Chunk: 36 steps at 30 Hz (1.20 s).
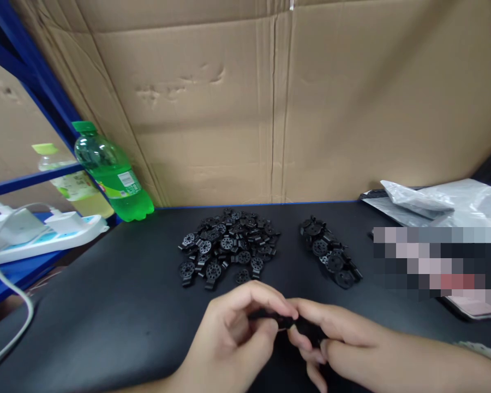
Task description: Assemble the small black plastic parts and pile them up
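Note:
Near the front of the black table, my left hand (pixel 239 333) pinches a small black plastic part (pixel 272 317) between thumb and fingers. My right hand (pixel 331 333) meets it fingertip to fingertip, closed on another black plastic piece (pixel 309 330). Whether the two pieces are joined is hidden by the fingers. Just beyond my left hand lies a loose pile of black plastic parts (pixel 227 243), with round perforated discs and short tabs. To the right of that pile, a smaller row of black parts (pixel 329 254) lies together, slanting toward me.
A green soda bottle (pixel 114 180) and a paler drink bottle (pixel 76 188) stand at the left by a blue metal frame (pixel 36 71). A white power strip (pixel 57 237) with a cable is beside them. Grey plastic bags (pixel 442 202) lie at right. Cardboard (pixel 213 109) backs the table.

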Each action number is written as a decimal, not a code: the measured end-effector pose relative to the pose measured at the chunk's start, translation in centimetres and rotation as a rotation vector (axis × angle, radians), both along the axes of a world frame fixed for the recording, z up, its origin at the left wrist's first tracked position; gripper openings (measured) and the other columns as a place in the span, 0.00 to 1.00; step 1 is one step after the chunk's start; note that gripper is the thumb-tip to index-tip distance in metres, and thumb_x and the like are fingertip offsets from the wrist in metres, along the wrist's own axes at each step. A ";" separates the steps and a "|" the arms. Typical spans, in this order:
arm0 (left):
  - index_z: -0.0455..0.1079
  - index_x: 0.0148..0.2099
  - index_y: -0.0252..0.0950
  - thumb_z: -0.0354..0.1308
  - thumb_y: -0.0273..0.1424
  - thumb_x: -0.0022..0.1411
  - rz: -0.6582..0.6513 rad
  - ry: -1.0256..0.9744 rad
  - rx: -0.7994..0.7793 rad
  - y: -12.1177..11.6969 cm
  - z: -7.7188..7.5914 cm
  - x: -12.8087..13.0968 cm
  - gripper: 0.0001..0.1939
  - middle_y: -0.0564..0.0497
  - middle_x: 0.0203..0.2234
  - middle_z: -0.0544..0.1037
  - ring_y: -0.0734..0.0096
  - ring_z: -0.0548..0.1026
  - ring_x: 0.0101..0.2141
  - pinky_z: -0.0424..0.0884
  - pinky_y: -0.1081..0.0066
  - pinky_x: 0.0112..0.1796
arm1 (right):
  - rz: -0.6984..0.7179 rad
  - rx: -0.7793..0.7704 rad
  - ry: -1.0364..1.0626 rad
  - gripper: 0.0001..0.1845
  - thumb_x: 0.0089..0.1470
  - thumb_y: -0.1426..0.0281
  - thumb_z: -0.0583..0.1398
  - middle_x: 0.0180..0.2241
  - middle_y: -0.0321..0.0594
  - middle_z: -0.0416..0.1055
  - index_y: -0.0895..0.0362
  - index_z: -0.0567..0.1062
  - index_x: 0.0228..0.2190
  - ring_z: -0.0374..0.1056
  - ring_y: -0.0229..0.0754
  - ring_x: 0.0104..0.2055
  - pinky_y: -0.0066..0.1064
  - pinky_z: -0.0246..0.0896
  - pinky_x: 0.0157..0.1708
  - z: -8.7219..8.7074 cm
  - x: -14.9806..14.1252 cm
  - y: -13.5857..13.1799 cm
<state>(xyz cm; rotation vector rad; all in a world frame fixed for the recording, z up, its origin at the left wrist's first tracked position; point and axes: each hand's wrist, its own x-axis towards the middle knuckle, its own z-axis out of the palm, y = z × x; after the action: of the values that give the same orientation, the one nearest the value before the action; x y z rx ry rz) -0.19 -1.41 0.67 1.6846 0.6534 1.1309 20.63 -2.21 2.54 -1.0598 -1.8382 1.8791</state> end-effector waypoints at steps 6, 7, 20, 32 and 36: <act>0.76 0.40 0.37 0.52 0.08 0.55 0.002 0.140 0.441 -0.5 0.4 -0.4 0.22 0.47 0.34 0.83 0.65 0.81 0.38 0.79 0.68 0.42 | -0.109 0.409 -0.080 0.17 0.68 0.61 0.49 0.49 0.37 0.72 0.45 0.71 0.53 0.66 0.43 0.53 0.35 0.58 0.55 0.1 0.4 -0.4; 0.76 0.40 0.37 0.52 0.08 0.54 0.013 0.150 0.448 -0.5 0.5 -0.4 0.22 0.47 0.34 0.83 0.65 0.81 0.38 0.79 0.68 0.42 | -0.137 0.523 -0.113 0.16 0.68 0.62 0.50 0.49 0.36 0.72 0.45 0.72 0.52 0.66 0.43 0.54 0.34 0.58 0.56 0.0 0.7 -0.1; 0.74 0.39 0.35 0.52 0.09 0.55 0.023 0.242 0.446 -0.5 0.6 -0.4 0.19 0.47 0.34 0.81 0.69 0.79 0.36 0.76 0.74 0.40 | -0.281 1.208 -0.549 0.08 0.63 0.65 0.54 0.44 0.44 0.72 0.52 0.72 0.39 0.67 0.51 0.50 0.45 0.63 0.49 1.6 9.9 7.9; 0.72 0.40 0.36 0.52 0.13 0.59 0.092 0.407 0.500 0.2 -0.5 -0.2 0.15 0.50 0.35 0.80 0.73 0.78 0.35 0.74 0.76 0.38 | -0.311 1.145 -0.584 0.17 0.64 0.59 0.54 0.52 0.42 0.69 0.50 0.70 0.51 0.65 0.49 0.54 0.44 0.59 0.54 1.0 8.7 7.1; 0.72 0.43 0.34 0.52 0.17 0.61 0.187 0.720 0.758 0.9 0.2 -1.2 0.12 0.48 0.38 0.79 0.62 0.76 0.37 0.73 0.64 0.38 | -0.473 1.255 -0.472 0.11 0.64 0.64 0.55 0.45 0.41 0.73 0.52 0.73 0.45 0.68 0.47 0.48 0.40 0.61 0.49 0.9 6.7 5.6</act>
<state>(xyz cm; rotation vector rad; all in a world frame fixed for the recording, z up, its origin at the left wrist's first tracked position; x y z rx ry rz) -1.40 -0.50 0.88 2.7893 0.8962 0.9321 27.30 3.40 3.48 -1.2356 -2.1314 0.0368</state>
